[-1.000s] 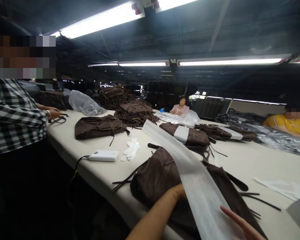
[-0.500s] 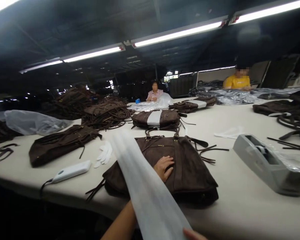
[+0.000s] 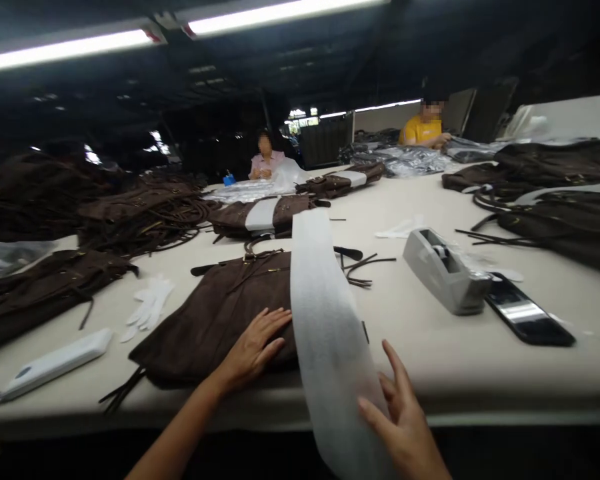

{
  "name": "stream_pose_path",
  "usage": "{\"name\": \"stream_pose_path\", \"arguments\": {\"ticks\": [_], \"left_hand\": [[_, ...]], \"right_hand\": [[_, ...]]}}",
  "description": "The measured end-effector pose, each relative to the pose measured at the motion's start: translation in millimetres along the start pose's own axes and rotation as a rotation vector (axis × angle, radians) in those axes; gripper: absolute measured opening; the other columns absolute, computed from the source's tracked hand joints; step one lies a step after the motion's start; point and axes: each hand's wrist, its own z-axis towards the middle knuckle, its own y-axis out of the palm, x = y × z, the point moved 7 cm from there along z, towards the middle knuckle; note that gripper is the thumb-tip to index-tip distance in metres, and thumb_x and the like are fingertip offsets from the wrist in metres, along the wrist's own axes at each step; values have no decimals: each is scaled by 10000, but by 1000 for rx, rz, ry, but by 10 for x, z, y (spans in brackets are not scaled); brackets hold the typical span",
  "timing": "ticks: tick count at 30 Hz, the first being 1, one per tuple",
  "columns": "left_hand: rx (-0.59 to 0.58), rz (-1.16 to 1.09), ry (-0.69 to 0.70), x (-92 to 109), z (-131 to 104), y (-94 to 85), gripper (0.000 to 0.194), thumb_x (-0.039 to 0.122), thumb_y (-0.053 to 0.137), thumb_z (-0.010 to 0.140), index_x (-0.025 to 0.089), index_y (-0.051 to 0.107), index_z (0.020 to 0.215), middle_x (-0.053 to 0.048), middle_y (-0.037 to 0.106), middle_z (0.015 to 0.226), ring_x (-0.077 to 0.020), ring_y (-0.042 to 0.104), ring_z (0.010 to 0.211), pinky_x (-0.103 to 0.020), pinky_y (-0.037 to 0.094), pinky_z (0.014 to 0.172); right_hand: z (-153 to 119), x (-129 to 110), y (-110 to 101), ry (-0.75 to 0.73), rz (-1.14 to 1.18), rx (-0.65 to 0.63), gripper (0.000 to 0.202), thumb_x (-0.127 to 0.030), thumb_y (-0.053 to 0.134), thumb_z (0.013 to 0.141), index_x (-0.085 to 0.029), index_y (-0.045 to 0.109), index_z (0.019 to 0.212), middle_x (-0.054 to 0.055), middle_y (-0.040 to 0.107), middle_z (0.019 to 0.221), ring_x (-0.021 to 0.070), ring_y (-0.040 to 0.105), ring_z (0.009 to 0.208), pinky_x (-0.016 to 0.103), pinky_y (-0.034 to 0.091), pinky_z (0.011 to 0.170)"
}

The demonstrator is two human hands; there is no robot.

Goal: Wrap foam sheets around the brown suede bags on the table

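Observation:
A dark brown handbag lies flat on the table, its handles toward the far side. My left hand rests flat on the bag's front, fingers stretched out, holding nothing. My right hand, near the table's front edge, pinches the side of a long white wrapping strip between thumb and fingers; the index finger points away. The strip covers the bag's right part and hangs past the table edge toward me. Its thin material is slightly see-through, and much of the bag's right side is hidden behind it.
A grey tape dispenser and a black phone are at right. White gloves and a white corded device lie left. Beyond are a wrapped bag, piled brown bags and two people, one in yellow.
The white strip has swung from the bag's left side to its right part. My right hand has come further into view. My left hand stays on the bag, while the view has turned right.

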Motion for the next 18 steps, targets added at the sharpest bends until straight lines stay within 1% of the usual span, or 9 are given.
{"name": "stream_pose_path", "arguments": {"ticks": [4,5,6,8,9,11,14,16,18], "left_hand": [[-58,-10,82,28,1,9,570,488,344,958,260,336,1481,-52,402,1512,-257,357,1402,-522,189,1188],[-78,-17,82,28,6,23,583,508,334,955,258,336,1481,-55,394,1517,-261,343,1409,-528,175,1187],[-96,-21,82,30,9,38,587,520,323,954,256,342,1478,-57,388,1521,-262,330,1415,-533,161,1187],[-118,-26,87,41,12,62,578,520,316,955,254,370,1465,-56,377,1529,-263,315,1421,-538,139,1186],[-121,-32,88,46,14,69,565,515,321,954,258,394,1452,-49,376,1530,-266,315,1420,-536,138,1187],[-126,-61,65,36,24,79,527,508,335,950,274,472,1402,-24,411,1510,-278,340,1403,-524,174,1184],[-131,-131,2,5,46,64,475,495,336,947,289,591,1290,4,535,1406,-290,410,1348,-495,273,1160],[-116,-157,23,55,37,9,459,485,334,955,291,606,1270,-2,555,1383,-278,433,1331,-477,286,1161],[-89,-136,68,149,-12,-58,436,472,355,964,307,583,1297,-8,530,1411,-248,438,1333,-462,246,1185]], "right_hand": [[42,-205,95,-51,-12,-97,945,-434,680,834,-247,80,1540,25,661,921,196,653,845,321,514,801],[59,-267,111,-68,-37,-114,886,-421,687,834,-239,163,1525,8,651,874,187,640,811,304,511,772],[72,-338,132,-90,-74,-131,764,-418,689,834,-223,314,1471,-2,638,828,180,624,780,285,503,741],[92,-529,187,-156,-164,-151,410,-429,673,847,-174,614,1163,-9,594,738,159,578,712,249,475,672],[105,-652,221,-199,-195,-148,301,-438,655,860,-160,660,974,-14,562,695,143,544,671,233,455,633],[151,-952,306,-314,-210,-113,299,-444,612,890,-161,624,796,-20,515,661,120,489,625,217,419,582],[287,-1382,556,-550,-274,-146,256,-411,562,921,-172,591,833,8,568,782,134,520,707,233,439,654],[404,-1463,752,-645,-486,-224,227,-376,532,926,-184,577,814,22,593,807,151,542,734,253,437,696],[537,-1304,831,-603,-753,-269,228,-369,505,916,-206,566,769,16,599,713,165,553,666,263,421,652]]}}
